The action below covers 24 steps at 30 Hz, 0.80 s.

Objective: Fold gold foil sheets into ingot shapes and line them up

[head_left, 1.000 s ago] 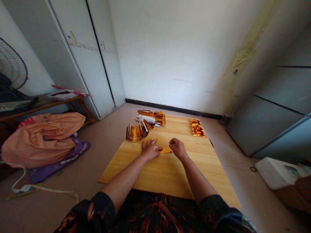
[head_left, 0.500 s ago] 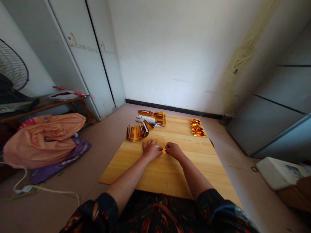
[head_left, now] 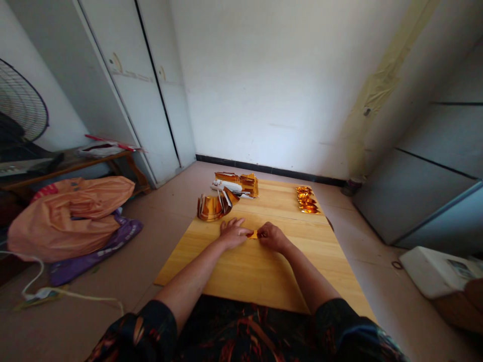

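Observation:
A small piece of gold foil paper (head_left: pixel 254 235) lies low over the wooden board between my two hands. My left hand (head_left: pixel 233 234) rests on the board with some fingers stretched forward, its thumb side holding the paper's left end. The curled fingers of my right hand (head_left: pixel 272 236) pinch the right end. Both fingertips partly hide the paper, so its folds are hard to make out. Beyond my left hand stands a curved stack of gold foil sheets (head_left: pixel 212 207). Several folded gold foil pieces (head_left: pixel 307 200) sit in a row at the far right.
Farther back on the wooden board (head_left: pixel 256 271) lie more gold sheets (head_left: pixel 249 184) and a white wrapper (head_left: pixel 228 186). An orange bag (head_left: pixel 75 216) and a purple bag (head_left: pixel 94 251) are on the left. A white box (head_left: pixel 433 271) stands on the floor at right.
My hands have drawn slightly apart, and more of the gold foil paper shows between them. The view has shifted a little.

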### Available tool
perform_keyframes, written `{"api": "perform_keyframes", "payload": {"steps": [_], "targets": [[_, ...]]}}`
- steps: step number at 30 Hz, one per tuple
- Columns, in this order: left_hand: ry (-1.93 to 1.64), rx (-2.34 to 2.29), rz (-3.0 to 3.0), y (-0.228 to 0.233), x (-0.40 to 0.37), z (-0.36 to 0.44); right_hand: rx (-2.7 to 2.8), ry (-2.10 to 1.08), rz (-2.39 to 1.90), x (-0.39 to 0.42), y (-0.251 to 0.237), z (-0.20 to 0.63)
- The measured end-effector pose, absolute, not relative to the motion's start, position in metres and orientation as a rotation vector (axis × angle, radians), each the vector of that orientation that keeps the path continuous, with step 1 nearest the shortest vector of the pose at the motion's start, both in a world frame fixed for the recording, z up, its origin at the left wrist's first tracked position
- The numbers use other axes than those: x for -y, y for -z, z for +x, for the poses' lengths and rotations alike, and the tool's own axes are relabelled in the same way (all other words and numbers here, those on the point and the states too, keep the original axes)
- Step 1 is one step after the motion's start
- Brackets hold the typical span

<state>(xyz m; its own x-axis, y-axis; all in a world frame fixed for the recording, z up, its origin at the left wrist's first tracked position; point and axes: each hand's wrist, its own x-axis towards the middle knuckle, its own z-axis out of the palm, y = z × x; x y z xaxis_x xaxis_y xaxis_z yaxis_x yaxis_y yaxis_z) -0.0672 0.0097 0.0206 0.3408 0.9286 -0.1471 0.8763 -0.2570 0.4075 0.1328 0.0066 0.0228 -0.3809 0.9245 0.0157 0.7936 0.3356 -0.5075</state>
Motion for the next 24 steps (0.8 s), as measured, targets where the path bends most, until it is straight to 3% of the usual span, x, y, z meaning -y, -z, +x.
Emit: {"api": "perform_keyframes", "payload": {"steps": [24], "targets": [[-0.699, -1.549, 2.256, -0.009, -0.005, -0.046, 2.414, -0.234, -1.66, 0.007, -0.019, 0.128]]}}
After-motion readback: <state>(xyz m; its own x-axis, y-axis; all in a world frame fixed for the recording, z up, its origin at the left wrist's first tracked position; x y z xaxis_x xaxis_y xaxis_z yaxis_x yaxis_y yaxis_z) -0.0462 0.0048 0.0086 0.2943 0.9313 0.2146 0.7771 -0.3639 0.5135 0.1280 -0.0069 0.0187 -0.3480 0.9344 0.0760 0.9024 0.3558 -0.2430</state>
